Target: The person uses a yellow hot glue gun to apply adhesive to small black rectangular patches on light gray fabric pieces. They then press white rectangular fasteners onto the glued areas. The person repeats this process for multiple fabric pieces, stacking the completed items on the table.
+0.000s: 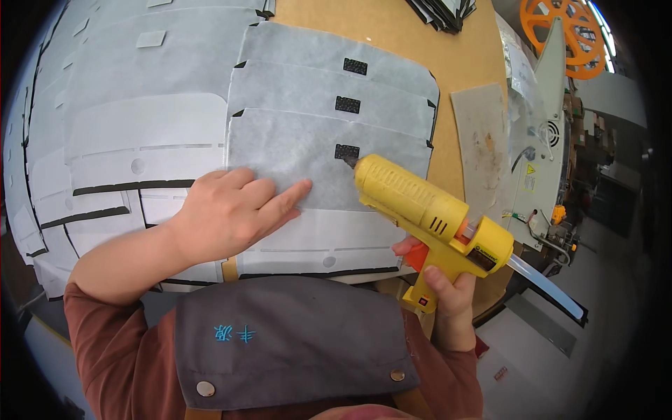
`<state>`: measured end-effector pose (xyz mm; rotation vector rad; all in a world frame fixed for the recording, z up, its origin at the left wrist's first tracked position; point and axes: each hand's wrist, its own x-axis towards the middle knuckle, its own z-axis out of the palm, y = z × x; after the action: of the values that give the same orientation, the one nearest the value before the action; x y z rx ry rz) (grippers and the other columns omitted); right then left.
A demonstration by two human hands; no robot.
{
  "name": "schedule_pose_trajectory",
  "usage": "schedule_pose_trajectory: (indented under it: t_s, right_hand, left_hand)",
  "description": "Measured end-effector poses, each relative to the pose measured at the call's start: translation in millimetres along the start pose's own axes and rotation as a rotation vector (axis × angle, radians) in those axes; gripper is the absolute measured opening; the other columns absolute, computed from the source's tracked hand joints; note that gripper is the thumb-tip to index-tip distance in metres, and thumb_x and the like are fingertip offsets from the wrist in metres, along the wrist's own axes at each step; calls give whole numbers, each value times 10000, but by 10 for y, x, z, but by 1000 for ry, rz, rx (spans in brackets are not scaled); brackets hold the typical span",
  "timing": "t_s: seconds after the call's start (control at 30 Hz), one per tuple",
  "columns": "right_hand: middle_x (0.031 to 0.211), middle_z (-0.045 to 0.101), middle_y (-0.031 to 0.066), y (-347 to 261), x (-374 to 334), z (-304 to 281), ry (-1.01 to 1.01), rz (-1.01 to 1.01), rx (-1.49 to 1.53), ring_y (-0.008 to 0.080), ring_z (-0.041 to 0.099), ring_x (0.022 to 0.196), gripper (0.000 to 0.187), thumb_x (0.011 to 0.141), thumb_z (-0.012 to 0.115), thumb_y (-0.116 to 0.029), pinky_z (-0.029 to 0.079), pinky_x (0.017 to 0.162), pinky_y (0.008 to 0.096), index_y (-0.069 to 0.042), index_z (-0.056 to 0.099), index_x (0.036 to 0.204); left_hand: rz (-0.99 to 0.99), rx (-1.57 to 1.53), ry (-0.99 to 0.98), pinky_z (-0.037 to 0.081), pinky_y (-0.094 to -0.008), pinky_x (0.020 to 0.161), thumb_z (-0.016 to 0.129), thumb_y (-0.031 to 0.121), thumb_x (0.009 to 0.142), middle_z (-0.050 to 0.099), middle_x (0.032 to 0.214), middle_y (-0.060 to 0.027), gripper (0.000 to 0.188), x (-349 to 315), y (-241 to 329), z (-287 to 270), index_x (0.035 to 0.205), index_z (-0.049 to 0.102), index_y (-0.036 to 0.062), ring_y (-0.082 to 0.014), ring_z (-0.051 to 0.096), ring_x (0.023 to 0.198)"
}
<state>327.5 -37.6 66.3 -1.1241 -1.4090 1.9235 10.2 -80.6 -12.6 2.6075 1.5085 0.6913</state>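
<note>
On the worktable point(364, 21), head view: pale grey panels are laid in an overlapping row, each with a small black patch. The nearest panel point(280, 147) lies between the hands, its patch point(346, 152) just under the nozzle point(351, 162) of a yellow glue gun point(413, 199). Whether patch and nozzle touch cannot be told.

The gun is clamped by its handle in the right hand point(451, 294), with fingers at the orange trigger point(416, 257); trigger pressure cannot be judged. By the left hand point(234, 213) nothing is seen gripped: it is laid on the panels, index finger extended apart from the curled others.

Risks, as judged: if the left hand is lifted or slid, the panel could be shifted and glue misplaced. If the trigger is over-squeezed, glue could be spilled past the patch or strung onto neighbouring panels. If the nozzle is hot and swung left, the index finger could be burned. By the long glue stick point(546, 283) protruding behind, the gun could be snagged and its aim spoiled.
</note>
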Motion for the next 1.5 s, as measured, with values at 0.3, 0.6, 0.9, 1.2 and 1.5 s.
schedule_pose_trajectory:
  t_s: [0.3, 0.6, 0.9, 1.2, 1.5]
  right_hand:
    - [1186, 593, 217, 1, 28, 20, 13, 27, 4, 291, 590, 1134, 534, 883, 584, -24, 456, 999, 411, 47, 400, 1379]
    - [1174, 605, 217, 45, -8, -21, 15, 0, -19, 292, 596, 1129, 541, 867, 568, -3, 455, 1004, 401, 47, 398, 1379]
    - [1171, 598, 213, 112, 8, -61, -15, -18, -24, 285, 593, 1126, 537, 867, 566, -1, 454, 1001, 397, 45, 397, 1375]
    - [1167, 592, 224, 139, -5, -68, -21, -13, -31, 294, 596, 1113, 541, 868, 559, 0, 454, 996, 426, 51, 389, 1379]
    - [1179, 586, 224, 136, 26, 5, 44, 13, 12, 290, 593, 1117, 554, 864, 569, -18, 445, 1000, 417, 50, 389, 1383]
  left_hand:
    - [-19, -49, -33, 356, -264, 462, 783, 223, 759, 377, 627, 34, 483, -5, -6, -7, 1225, 682, 145, -120, 408, 554]
    - [-27, -66, -29, 351, -265, 457, 792, 199, 742, 375, 621, 35, 490, -2, -10, 1, 1217, 685, 142, -120, 405, 545]
    - [-26, -67, -44, 345, -262, 451, 791, 189, 738, 367, 622, 38, 495, -4, -16, -6, 1219, 685, 141, -114, 400, 543]
    - [-19, -62, -43, 341, -259, 448, 790, 182, 738, 357, 624, 37, 494, 6, -20, -4, 1219, 685, 143, -111, 396, 544]
    - [-25, -62, -37, 344, -262, 451, 789, 176, 735, 355, 622, 36, 492, -6, -19, 0, 1216, 687, 147, -113, 394, 539]
